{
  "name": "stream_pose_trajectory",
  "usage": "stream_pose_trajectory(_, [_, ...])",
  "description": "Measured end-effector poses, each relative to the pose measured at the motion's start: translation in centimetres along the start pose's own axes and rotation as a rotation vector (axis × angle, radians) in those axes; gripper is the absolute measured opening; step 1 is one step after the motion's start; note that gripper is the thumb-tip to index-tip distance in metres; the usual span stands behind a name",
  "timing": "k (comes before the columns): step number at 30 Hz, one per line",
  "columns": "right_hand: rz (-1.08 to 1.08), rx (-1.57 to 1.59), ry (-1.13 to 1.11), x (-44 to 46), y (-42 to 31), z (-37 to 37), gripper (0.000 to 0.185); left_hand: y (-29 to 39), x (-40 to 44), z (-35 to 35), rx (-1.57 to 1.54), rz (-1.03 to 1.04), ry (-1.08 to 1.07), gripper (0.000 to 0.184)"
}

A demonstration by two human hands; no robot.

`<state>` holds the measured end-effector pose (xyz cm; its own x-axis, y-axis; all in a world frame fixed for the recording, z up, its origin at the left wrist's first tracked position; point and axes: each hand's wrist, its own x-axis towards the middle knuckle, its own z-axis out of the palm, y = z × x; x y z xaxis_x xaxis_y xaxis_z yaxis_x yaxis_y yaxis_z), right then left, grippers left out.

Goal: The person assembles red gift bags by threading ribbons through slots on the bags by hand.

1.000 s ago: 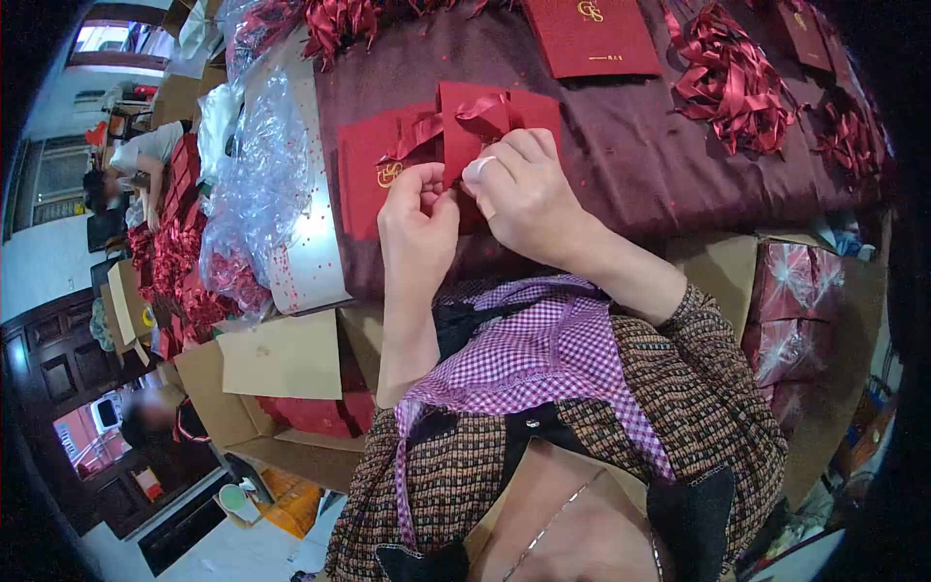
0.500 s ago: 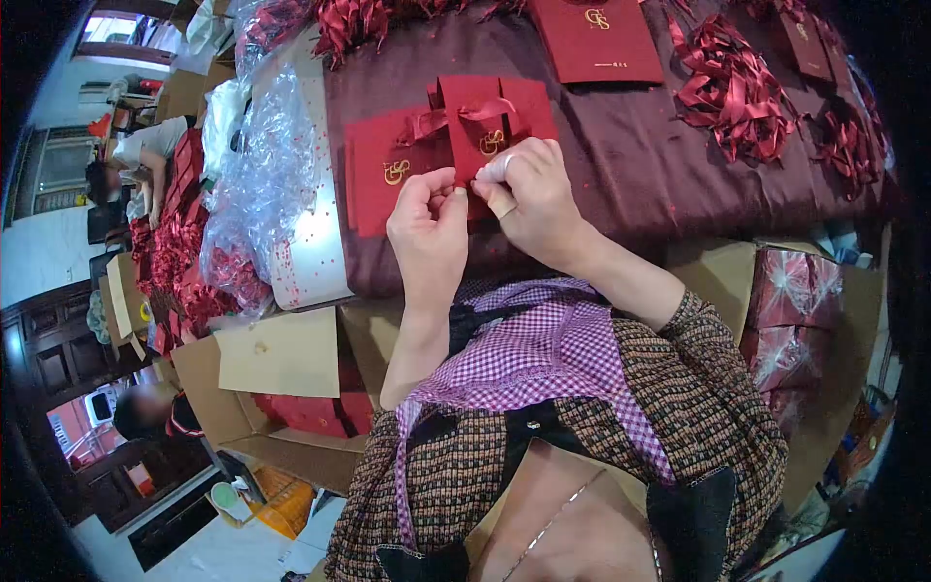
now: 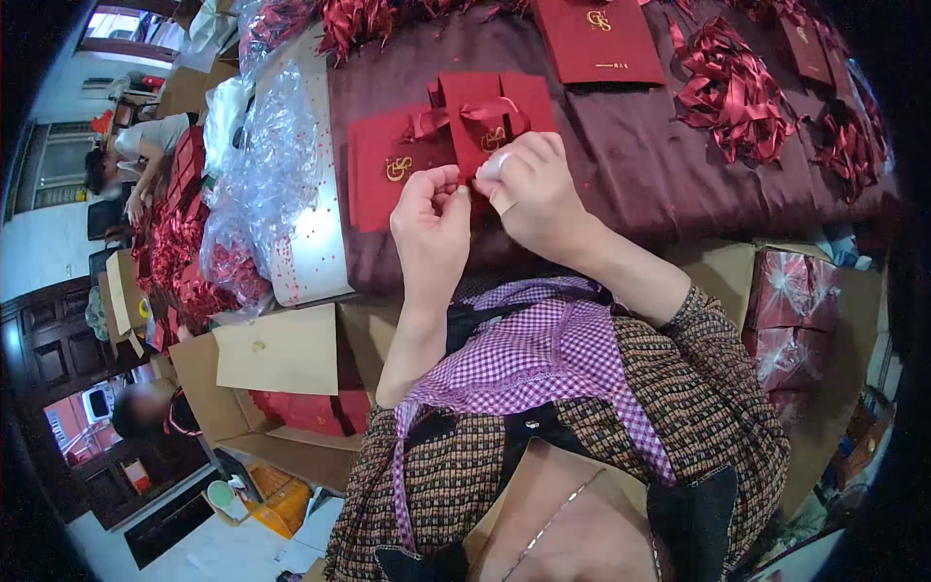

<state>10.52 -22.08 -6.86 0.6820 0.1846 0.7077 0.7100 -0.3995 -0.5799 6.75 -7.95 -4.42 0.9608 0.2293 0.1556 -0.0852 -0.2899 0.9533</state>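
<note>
A red bag (image 3: 497, 139) with a gold logo and a ribbon bow lies on the dark red cloth, overlapping a stack of similar red bags (image 3: 388, 194) to its left. My left hand (image 3: 432, 218) pinches at the bag's near edge with thumb and forefinger. Close beside it, my right hand (image 3: 533, 186) has its fingers curled at the same edge, with white tape round one finger. The fingers hide what exactly lies between them.
Red ribbon bundles (image 3: 734, 92) and more red bags (image 3: 601, 44) lie on the cloth (image 3: 621, 175). Clear plastic (image 3: 267, 165) covers the left edge. Open cartons (image 3: 276, 354) stand below. Two people (image 3: 145, 155) are at the far left, one bending over red ribbons.
Over the last second my right hand has shifted slightly right and down, uncovering the gold logo on the bag. My left hand has moved slightly right, its fingertips still at the bag's near edge.
</note>
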Motion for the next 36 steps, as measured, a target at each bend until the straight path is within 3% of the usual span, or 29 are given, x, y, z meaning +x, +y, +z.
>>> stream_pose_trajectory(2, [-0.155, -0.120, 0.020, 0.2, -0.5, -0.5, 0.018, -0.1, -0.2, 0.0, 0.065, 0.077, -0.004, 0.014])
stream_pose_trajectory(6, [-0.164, -0.121, -0.006, 0.0, 0.0, -0.3, 0.019, 0.1, -0.3, 0.3, 0.107, 0.093, 0.001, 0.014])
stream_pose_trajectory(9, [0.085, 0.073, -0.057, 0.1, 0.0, -0.3, 0.016, 0.2, -0.5, 0.3, 0.004, 0.029, -0.015, 0.014])
stream_pose_trajectory(12, [0.108, 0.116, -0.058, 0.3, 0.1, -0.8, 0.014, 0.2, -0.2, 0.1, -0.018, 0.044, -0.021, 0.017])
stream_pose_trajectory(15, [0.154, 0.183, -0.063, 0.4, 0.4, -1.5, 0.014, 0.3, 0.4, -1.1, -0.164, -0.082, -0.170, 0.021])
stream_pose_trajectory(17, [0.142, 0.186, -0.050, 0.3, 0.2, -1.6, 0.014, -0.1, 0.5, -1.5, -0.072, -0.013, -0.192, 0.020])
stream_pose_trajectory(23, [0.031, 0.144, -0.015, -0.2, 0.2, -2.0, 0.017, 0.2, 0.9, -1.3, 0.083, 0.246, -0.312, 0.013])
stream_pose_trajectory(28, [-0.017, 0.244, -0.405, 2.1, 0.4, -5.1, 0.012, 1.1, 1.4, -2.2, 0.143, 0.240, -0.369, 0.010])
stream_pose_trajectory(30, [-0.023, 0.266, -0.415, 3.6, -0.2, -6.4, 0.018, 1.3, 1.4, -2.1, 0.140, 0.252, -0.376, 0.010])
stream_pose_trajectory(32, [-0.259, -0.032, -0.349, 5.0, -1.1, -6.4, 0.022, 1.3, 1.4, -1.7, 0.195, 0.442, -0.370, 0.009])
stream_pose_trajectory(34, [-0.283, -0.053, -0.407, 5.5, -0.8, -6.2, 0.024, 1.7, 1.3, -1.6, 0.163, 0.452, -0.385, 0.009])
stream_pose_trajectory(36, [-0.354, -0.079, -0.510, 5.8, 0.1, -5.9, 0.021, 1.9, 1.1, -1.9, 0.050, 0.277, -0.433, 0.009])
